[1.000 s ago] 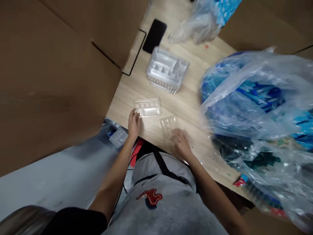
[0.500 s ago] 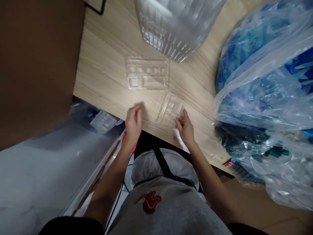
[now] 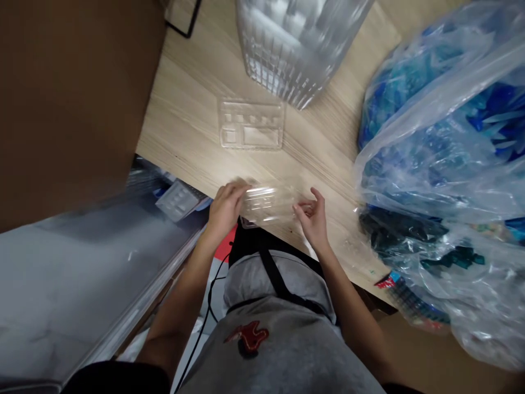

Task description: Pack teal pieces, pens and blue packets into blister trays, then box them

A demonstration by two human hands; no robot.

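Observation:
A clear plastic tray (image 3: 264,202) with molded compartments is held level near the front edge of the table, blurred by motion. My left hand (image 3: 226,207) pinches its left end, fingers closed over the edge. At its right end, my right hand (image 3: 312,218) has thumb and fingers together on the rim, with the index finger raised. Just beyond lies a second clear plastic tray (image 3: 252,135), flat on the wooden table (image 3: 192,104), touched by neither hand.
A tall stack of clear plastic trays (image 3: 287,60) stands at the back. On the right are bulky clear bags (image 3: 430,158) of blue and teal pieces. A brown box-like surface (image 3: 74,109) fills the upper left; another molded tray (image 3: 176,201) lies below the table edge.
The held tray has swung from slanted to roughly level and moved left. My left hand, apart from it before, now grips its left end. My right hand stays near its right end.

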